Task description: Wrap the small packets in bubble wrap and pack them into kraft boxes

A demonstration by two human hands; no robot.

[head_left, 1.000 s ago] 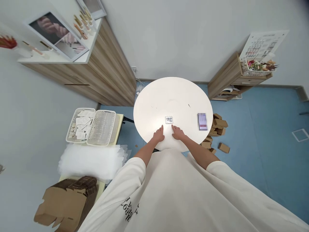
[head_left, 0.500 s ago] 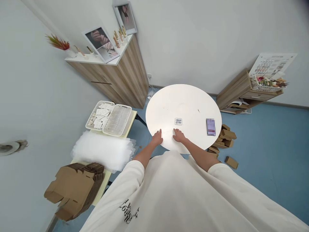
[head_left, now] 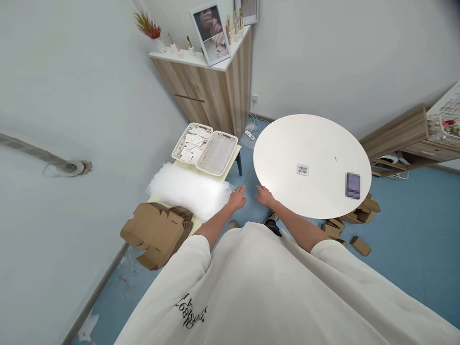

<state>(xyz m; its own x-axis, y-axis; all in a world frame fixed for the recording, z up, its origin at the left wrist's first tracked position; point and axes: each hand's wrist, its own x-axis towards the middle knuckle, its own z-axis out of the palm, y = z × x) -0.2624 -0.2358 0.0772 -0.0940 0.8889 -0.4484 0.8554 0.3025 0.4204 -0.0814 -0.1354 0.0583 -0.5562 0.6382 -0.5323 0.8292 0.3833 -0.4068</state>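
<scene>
My left hand (head_left: 237, 198) is held out with its fingers apart and nothing in it, close to the right end of the stack of clear plastic bags (head_left: 190, 190). At the left edge of the round white table (head_left: 283, 143), my right hand (head_left: 265, 196) reaches forward, also with fingers apart and holding nothing. A small clear pack with round bluish pieces (head_left: 302, 169) lies near the middle of the table. Farther right on it lies a purple item (head_left: 352, 186), blurred by pixels.
On the side table stand a basket of white packets (head_left: 194, 140) and a basket with clear sleeves (head_left: 217, 152). Flat cardboard boxes (head_left: 158, 230) are stacked in front. Folded brown boxes (head_left: 360, 245) lie on the floor at right. A wooden cabinet (head_left: 208, 96) stands behind.
My view has turned left, so the round table sits farther right. Both hands have left their place over the tabletop and moved toward the side table.
</scene>
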